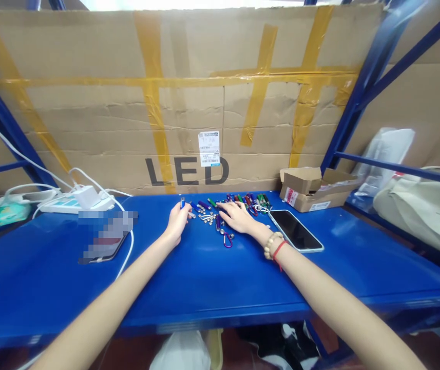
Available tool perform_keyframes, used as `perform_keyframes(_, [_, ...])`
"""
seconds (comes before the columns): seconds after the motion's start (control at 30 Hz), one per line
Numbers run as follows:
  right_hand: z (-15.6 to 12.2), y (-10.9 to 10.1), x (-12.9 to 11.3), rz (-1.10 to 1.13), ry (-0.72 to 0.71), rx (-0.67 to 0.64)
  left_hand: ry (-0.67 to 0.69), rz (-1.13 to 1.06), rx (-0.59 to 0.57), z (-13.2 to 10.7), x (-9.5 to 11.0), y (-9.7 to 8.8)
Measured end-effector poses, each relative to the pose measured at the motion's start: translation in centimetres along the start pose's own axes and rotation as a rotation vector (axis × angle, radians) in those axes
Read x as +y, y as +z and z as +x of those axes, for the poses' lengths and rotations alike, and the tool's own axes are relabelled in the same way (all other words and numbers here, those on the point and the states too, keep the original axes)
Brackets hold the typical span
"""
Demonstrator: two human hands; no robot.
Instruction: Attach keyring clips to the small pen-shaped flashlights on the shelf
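Note:
My left hand (177, 222) is closed around a small blue metal tube (183, 203), whose top sticks up past the fingers. My right hand (236, 217) reaches over a loose spread of small coloured metal tubes (249, 199), palm down with its fingers stretched out. Whether its fingertips touch any piece I cannot tell. A purple tube (217, 222) lies just in front of those fingers, among small round silver parts (209, 218). Nearer to me is a purple carabiner clip (228, 240). A silver carabiner clip (262, 208) lies to the right, beyond my right hand.
A phone (295, 230) lies right of my right wrist, and an open cardboard box (308, 192) stands behind it. To the left are another dark phone (110, 239), a white cable (130, 246) and a power strip (60, 204). A large taped carton (127, 118) walls off the blue shelf's (212, 288) back.

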State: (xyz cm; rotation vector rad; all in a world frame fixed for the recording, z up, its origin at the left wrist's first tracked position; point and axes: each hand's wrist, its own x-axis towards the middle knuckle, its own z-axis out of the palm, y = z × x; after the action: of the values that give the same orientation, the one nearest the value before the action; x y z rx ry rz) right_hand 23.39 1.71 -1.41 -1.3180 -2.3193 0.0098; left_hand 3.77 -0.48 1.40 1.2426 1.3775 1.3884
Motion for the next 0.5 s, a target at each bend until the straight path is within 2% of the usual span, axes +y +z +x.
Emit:
perform_keyframes(0.2, [0.4,-0.2,0.2,-0.091,-0.014,0.147,-0.002,0.028,-0.022,-0.6,0.4,0.3])
perform_keyframes(0.37, [1.0,-0.4,0.9,-0.094,-0.044,0.106,0.01,0.034,-0.017,-0.4,0.6,-0.1])
perform_keyframes(0.5, [0.5,-0.9,0.4,-0.083,-0.034,0.097,0.004,0.028,-0.005,-0.2,0.8,-0.3])
